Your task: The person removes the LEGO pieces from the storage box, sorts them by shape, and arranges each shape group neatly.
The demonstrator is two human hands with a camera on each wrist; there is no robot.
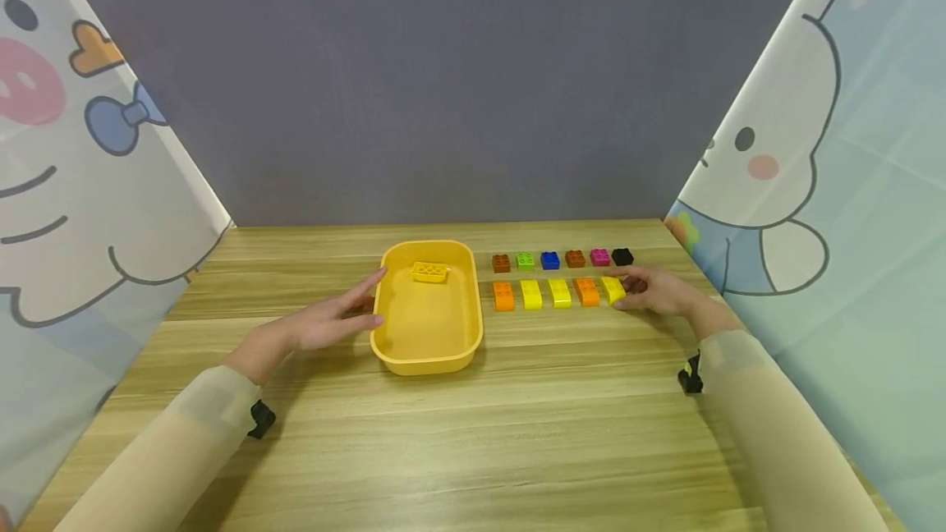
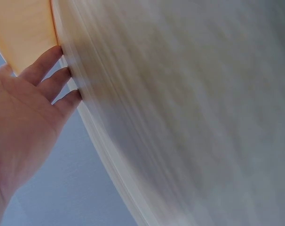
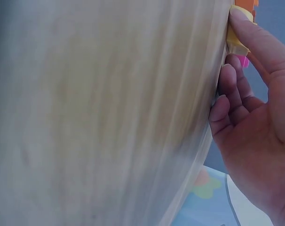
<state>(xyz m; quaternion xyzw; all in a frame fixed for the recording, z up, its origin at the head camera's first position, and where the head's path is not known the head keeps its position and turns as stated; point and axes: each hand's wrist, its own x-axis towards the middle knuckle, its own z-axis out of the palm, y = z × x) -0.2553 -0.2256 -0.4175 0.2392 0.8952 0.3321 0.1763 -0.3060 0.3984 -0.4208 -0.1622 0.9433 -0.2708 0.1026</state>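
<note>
Left hand point(image 1: 325, 323): fingers straight and spread, tips touching the left wall of the yellow tub point(image 1: 469, 327); grip holds nothing. The left wrist view shows the same – flat fingers against a pale orange-yellow surface.
Right hand point(image 1: 658, 291): thumb and fingers curled about the end yellow brick point(image 1: 613, 289), pinching it where it lies on the counter point(image 1: 517, 433). The right wrist view shows the thumb pressed on the brick's yellow side.
End yellow brick: right end of the near row, touching the counter, just right of the orange brick point(image 1: 587, 291).
Near row, left to right: orange point(image 1: 503, 295), yellow point(image 1: 530, 294), yellow point(image 1: 559, 292), orange, yellow.
Far row, left to right: brown point(image 1: 501, 263), green point(image 1: 525, 260), blue point(image 1: 549, 259), brown point(image 1: 575, 258), pink point(image 1: 600, 257), black point(image 1: 622, 256) – each standing apart from its neighbours.
Yellow tub: rounded rectangle, left of both rows, near the counter's middle.
Tub contents: one yellow studded brick point(image 1: 429, 272) by the far wall.
Counter: pale wood grain.
Surround: grey back panel; cartoon-printed curtains either side.
</note>
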